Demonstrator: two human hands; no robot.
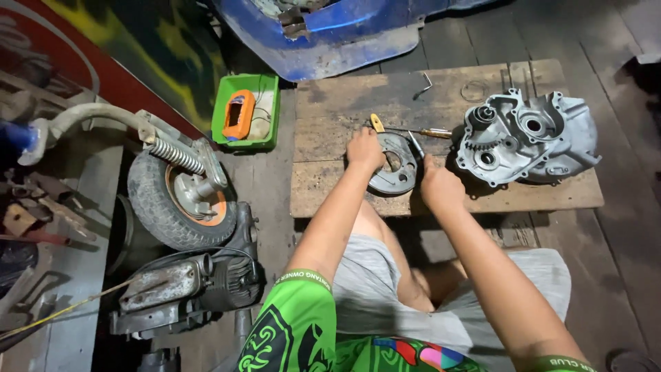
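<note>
Left hand is curled down over the top-left rim of a round grey metal disc with cut-outs, fingers clamped on its edge, and the disc lies flat on the worn wooden board. Right hand sits just off the disc's right side, fingers bent and pinching a thin metal tool whose tip pokes up past the knuckles; can't tell how tight that grip is since the fingers are mostly hidden from here.

Right past the left fingertips is a small yellow-handled tool, and a screwdriver with an amber handle lies just beyond the disc, pointing toward the right hand's side. Further out past the right fingers is a silver cast aluminium engine case half with gears inside, same board, close but not touching the hand.

Well off past the left hand there's a green plastic tray holding an orange gadget, and a small scooter wheel with a spring shock on the floor
</note>
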